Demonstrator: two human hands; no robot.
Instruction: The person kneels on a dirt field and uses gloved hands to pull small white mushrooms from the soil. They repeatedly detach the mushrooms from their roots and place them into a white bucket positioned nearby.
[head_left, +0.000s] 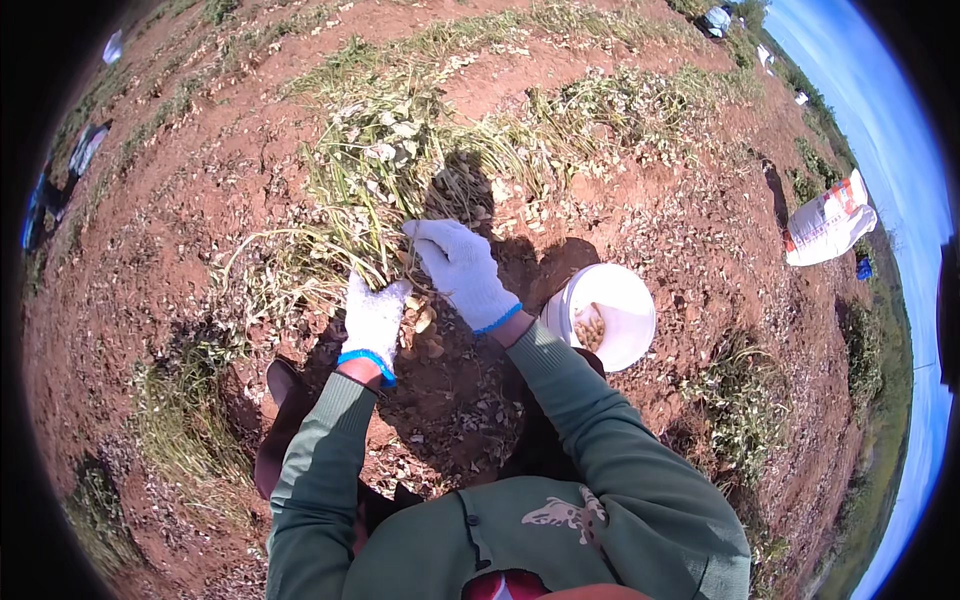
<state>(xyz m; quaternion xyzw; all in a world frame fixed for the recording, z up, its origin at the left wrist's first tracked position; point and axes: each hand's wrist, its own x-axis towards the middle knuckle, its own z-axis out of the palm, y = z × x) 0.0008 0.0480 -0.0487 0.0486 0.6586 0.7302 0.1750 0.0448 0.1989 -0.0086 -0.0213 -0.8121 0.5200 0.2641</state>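
My left hand (373, 311), in a white knit glove with a blue cuff, grips the stems of a bundle of pulled peanut plants (360, 202). Just to its right, peanut pods (424, 322) hang in a cluster at the root end. My right hand (455, 262), gloved alike, is at the stems above the pods, its thumb and fingertips close together; whether anything is between them cannot be told. A white plastic bucket (637, 319) stands on the soil right of my right forearm, tilted in view, with some peanut pods (590, 328) inside.
Rows of pulled plants lie beyond my hands (622, 109), at the left (187, 412) and at the right (739, 397). A white woven sack (829, 221) stands far right. One person (716, 21) is far off at the top, another (56, 187) at the left edge. Dry leaves litter the reddish soil.
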